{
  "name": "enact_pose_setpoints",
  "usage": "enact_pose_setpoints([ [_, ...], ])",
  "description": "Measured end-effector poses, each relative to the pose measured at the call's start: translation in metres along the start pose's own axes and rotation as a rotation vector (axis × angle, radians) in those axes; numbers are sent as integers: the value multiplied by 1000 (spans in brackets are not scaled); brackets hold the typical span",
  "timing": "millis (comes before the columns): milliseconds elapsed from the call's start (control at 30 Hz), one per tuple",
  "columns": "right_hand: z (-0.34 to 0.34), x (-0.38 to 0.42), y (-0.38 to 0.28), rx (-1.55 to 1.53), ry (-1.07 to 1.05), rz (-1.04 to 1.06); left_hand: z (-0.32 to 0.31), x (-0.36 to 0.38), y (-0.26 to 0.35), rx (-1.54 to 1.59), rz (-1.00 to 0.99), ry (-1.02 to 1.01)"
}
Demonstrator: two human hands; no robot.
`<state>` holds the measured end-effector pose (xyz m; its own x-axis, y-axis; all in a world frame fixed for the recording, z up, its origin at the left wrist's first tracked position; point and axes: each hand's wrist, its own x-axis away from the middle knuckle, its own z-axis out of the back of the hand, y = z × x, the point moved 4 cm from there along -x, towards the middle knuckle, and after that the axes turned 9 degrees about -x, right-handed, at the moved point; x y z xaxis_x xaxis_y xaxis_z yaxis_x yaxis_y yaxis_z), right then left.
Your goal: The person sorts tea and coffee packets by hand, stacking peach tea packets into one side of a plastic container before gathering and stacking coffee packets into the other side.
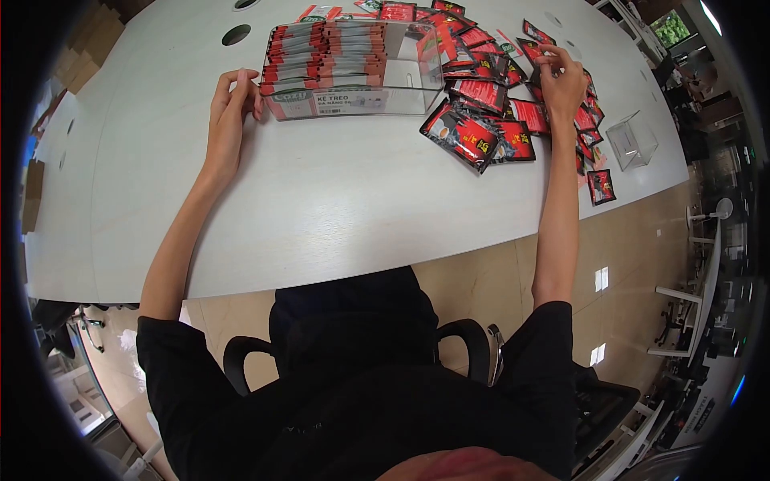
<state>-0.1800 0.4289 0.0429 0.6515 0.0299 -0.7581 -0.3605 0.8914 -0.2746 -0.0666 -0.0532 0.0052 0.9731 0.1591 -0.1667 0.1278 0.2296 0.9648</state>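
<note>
A clear plastic box (377,103) with a paper label on its front stands on the table, with rows of red and grey sachets (325,54) packed in its left and middle part; its right part shows bare plastic. At its left front corner rests my left hand (233,108), fingers loosely bent and apart, the tips beside or touching the wall. To the right spreads a loose pile of red and black sachets (481,94). Over the pile's right side, my right hand (564,84) has its fingertips pinched at the edge of a red sachet (529,50), partly hidden by the fingers.
A small clear plastic container (634,143) lies near the right edge of the white table (345,216). One sachet (601,187) sits close to that edge. A round cable hole (236,34) is at the back left. A chair armrest (245,353) stands below the table's front edge.
</note>
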Motion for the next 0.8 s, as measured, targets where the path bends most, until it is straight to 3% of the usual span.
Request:
enact_pose_setpoints([
  [67,0,2,5,-143,-50,-210,1,-1,-3,0,-4,-3],
  [100,0,3,11,-139,-45,-211,1,-2,-4,0,-9,2],
  [167,-13,7,17,-18,-125,4,0,-2,-2,9,0,5],
  [267,-31,13,23,-16,-283,-9,2,-2,-3,8,10,9],
  [400,-42,16,30,-103,-289,34,0,0,0,9,14,16],
  [533,-33,10,4,-78,-402,-105,0,1,1,4,17,19],
  [600,-29,10,-19,-402,-455,-241,0,0,1,4,13,11],
  [667,-33,14,-24,-438,-516,-243,1,0,1,-9,6,12],
  [733,-29,14,-43,-303,-465,-82,1,2,0,-23,3,5],
  [800,-29,15,-51,-271,-533,-158,1,0,1,-26,1,6],
])
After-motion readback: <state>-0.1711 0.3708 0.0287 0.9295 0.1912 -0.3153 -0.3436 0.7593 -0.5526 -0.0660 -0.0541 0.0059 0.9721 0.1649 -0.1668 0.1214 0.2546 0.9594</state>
